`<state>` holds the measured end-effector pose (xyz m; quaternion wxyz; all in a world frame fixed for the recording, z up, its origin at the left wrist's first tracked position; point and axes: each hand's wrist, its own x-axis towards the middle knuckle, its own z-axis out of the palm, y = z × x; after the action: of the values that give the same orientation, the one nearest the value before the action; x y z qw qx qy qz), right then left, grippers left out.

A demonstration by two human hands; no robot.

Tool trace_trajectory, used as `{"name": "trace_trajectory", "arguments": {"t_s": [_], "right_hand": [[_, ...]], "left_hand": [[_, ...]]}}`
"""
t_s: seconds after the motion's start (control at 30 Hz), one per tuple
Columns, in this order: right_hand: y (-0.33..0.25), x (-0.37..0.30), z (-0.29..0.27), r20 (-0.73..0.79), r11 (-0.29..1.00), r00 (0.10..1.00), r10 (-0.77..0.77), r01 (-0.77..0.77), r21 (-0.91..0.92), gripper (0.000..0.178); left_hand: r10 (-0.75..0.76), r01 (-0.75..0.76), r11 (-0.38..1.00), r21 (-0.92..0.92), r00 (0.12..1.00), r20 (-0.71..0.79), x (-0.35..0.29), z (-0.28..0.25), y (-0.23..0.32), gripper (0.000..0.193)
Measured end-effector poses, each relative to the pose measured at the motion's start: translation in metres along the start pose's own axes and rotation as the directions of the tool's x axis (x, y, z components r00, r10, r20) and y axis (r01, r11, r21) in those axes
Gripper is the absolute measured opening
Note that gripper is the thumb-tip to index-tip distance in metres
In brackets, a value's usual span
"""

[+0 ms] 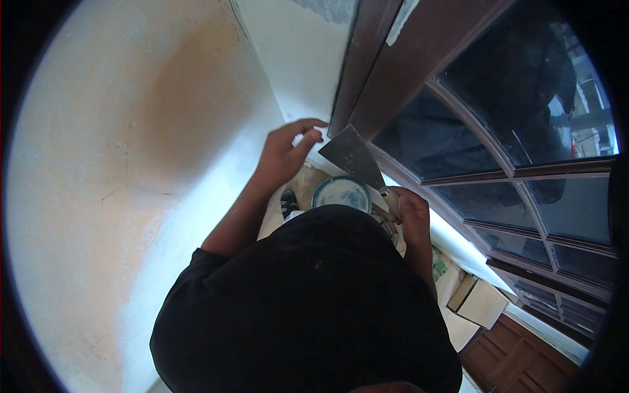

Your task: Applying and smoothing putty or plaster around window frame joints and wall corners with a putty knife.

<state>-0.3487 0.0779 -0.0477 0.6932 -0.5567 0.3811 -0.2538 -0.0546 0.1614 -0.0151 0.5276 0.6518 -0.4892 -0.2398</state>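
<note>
My right hand (413, 213) grips the handle of a putty knife (354, 156), its wide grey metal blade pointing up and left. The blade's upper edge is close to the foot of a brown wooden frame (368, 88). My left hand (285, 154) is raised by the wall corner, index finger and thumb apart and reaching toward the frame. No object shows clearly between those fingers. Below both hands, a round blue-rimmed bucket (341, 191) holds whitish material and is partly hidden by my black shirt.
A patchy cream and orange wall (85, 164) rises at my left. To the right stand dark glass panes (432, 134) in brown framing. Boxes (481, 302) lie on the floor at lower right, near a brown panelled door (524, 357). A shoe (288, 204) shows beside the bucket.
</note>
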Motion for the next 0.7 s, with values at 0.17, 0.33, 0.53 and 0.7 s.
{"name": "trace_trajectory", "arguments": {"t_s": [0.17,0.33,0.53,0.7], "right_hand": [[-0.023,-0.001,0.029,-0.097,0.96,0.99,-0.098,0.068,-0.272,0.03],[-0.054,-0.007,0.059,-0.01,0.607,0.842,-0.54,0.381,-0.697,0.044],[-0.084,-0.006,0.077,0.027,0.456,0.854,-0.519,0.304,-0.837,0.047],[-0.076,-0.013,0.068,0.106,0.506,0.886,-0.45,0.351,-0.788,0.045]], "left_hand": [[0.063,-0.023,0.975,-0.222,0.983,0.172,-0.013,0.0,-0.024,0.067],[-0.063,0.214,0.833,-0.51,0.953,0.297,0.01,-0.01,-0.024,0.057],[-0.081,0.395,0.654,-0.645,0.884,0.46,0.051,-0.025,-0.012,0.055],[0.106,0.274,0.735,-0.621,0.857,0.504,0.047,-0.034,-0.012,0.061]]}}
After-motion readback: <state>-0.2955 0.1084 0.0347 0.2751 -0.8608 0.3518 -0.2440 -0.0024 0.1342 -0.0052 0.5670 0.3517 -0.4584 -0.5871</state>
